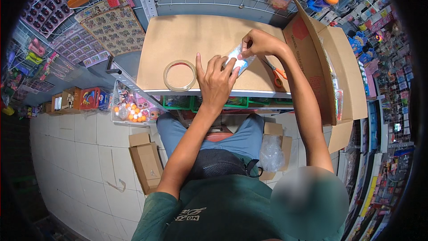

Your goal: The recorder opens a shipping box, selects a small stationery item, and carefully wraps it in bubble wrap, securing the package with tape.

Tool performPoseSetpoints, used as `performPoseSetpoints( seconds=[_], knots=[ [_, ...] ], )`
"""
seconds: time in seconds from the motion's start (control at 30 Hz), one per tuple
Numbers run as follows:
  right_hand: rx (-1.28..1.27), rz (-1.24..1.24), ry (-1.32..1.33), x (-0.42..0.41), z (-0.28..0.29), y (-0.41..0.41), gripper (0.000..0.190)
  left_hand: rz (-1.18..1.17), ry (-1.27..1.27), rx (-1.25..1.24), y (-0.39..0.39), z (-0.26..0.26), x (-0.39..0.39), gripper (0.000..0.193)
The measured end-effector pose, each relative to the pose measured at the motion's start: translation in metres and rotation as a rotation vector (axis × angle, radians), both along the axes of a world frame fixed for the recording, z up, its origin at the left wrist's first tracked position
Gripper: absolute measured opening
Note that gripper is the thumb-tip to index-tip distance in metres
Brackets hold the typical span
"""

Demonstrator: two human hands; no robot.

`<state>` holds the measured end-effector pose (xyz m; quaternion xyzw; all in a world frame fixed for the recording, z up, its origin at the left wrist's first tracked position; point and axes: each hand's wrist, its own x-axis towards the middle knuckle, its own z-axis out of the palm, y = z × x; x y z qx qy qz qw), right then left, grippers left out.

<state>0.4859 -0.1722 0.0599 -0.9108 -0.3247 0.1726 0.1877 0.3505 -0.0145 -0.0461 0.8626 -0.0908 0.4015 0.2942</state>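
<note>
A small clear plastic bag (238, 61) with white and blue contents lies on the tan tabletop (180, 36). My left hand (215, 77) rests over its lower left side, fingers spread, the fingertips pressing on it. With thumb and fingers, my right hand (259, 44) pinches the bag's upper right part. Left of my left hand, a roll of clear tape (180, 75) lies flat. Scissors with orange handles (277, 75) lie under my right forearm, partly hidden by it.
An open cardboard box (317, 67) stands at the table's right end. Wire racks with hanging goods rise behind. Green baskets (177, 102) sit below the tabletop. On the floor are a bin of toys (133, 107), an open carton (146, 164) at left and clear plastic wrap (272, 154) at right.
</note>
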Motion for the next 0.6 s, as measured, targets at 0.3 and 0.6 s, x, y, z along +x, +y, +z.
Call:
performPoseSetpoints(
  seconds=[0.3, 0.6],
  knots=[
    [-0.613, -0.137, 0.186, 0.031, 0.012, 0.027, 0.064, 0.048, -0.021, 0.123, -0.005, 0.001, 0.0, 0.018],
    [-0.543, -0.137, 0.529, 0.066, -0.022, 0.004, 0.07, -0.006, -0.067, 0.144, -0.006, -0.004, 0.002, 0.024]
  ],
)
